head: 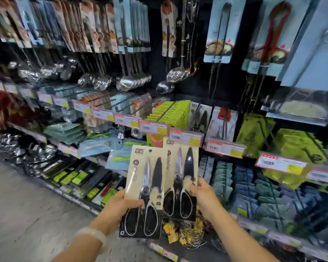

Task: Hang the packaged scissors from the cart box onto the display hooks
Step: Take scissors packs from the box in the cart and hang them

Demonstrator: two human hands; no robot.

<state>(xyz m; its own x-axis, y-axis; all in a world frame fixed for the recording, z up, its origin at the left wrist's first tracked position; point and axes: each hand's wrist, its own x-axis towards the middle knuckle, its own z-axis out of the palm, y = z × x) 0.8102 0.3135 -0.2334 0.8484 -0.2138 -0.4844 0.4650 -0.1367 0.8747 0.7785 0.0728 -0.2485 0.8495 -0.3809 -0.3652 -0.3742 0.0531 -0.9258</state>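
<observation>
Two carded scissors packs are held upright, side by side before the shelf price tags [186,138]. Left scissors pack [146,188]: left hand [119,206] pinches its lower left edge, thumb across the front. Right scissors pack [180,178]: right hand [202,197] grips its lower right edge. Ladles [125,83] hang above.

The single head-worn camera looked forward and slightly down from close behind the raised hands; it faced the shelves [178,133] of hanging kitchenware at arm's reach; the aisle floor [27,201] ran off to the left
</observation>
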